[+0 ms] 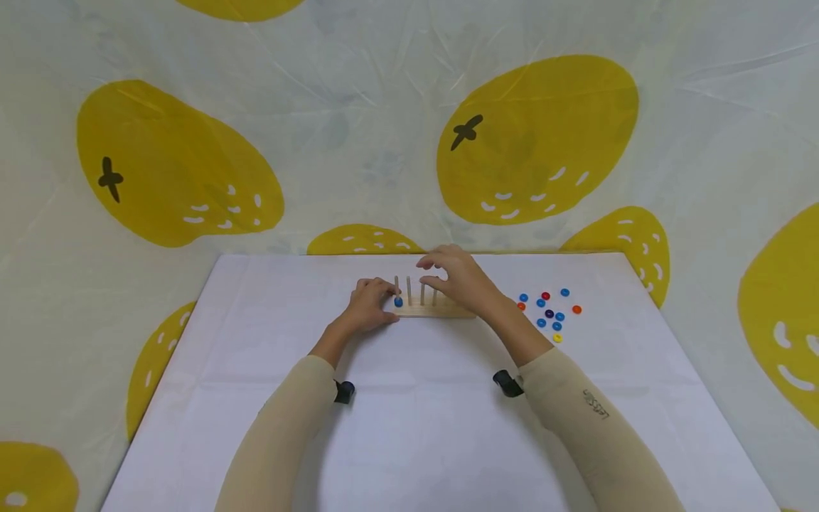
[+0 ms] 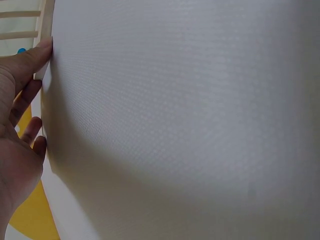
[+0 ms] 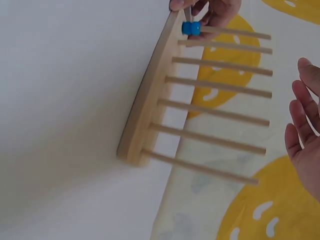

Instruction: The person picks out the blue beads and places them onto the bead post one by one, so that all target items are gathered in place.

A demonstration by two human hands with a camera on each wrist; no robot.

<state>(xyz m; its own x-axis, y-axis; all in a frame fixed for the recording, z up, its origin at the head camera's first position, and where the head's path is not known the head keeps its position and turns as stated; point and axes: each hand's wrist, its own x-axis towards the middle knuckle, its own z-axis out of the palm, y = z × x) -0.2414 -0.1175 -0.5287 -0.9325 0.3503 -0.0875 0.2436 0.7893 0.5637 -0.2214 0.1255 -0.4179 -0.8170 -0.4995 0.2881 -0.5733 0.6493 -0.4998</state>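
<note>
A wooden peg board [image 1: 454,311] with a row of several upright pegs [image 3: 215,112] stands near the back of the white table. My left hand [image 1: 367,306] grips its left end, thumb at the front edge and fingers behind. Blue beads [image 3: 190,28] sit stacked at the foot of the leftmost peg, close to that hand's fingers; the other pegs are bare in the right wrist view. Over the right part of the board hovers my right hand [image 1: 463,277], its thumb and fingers spread apart and holding nothing. It stands clear of the peg tips in the right wrist view.
Several loose ring beads lie to the right of the board, among them a yellow bead [image 1: 557,338], an orange bead [image 1: 577,309] and a dark purple bead [image 1: 549,313]. A cloth [image 1: 371,142] printed with yellow fruit hangs behind the table [image 1: 416,427].
</note>
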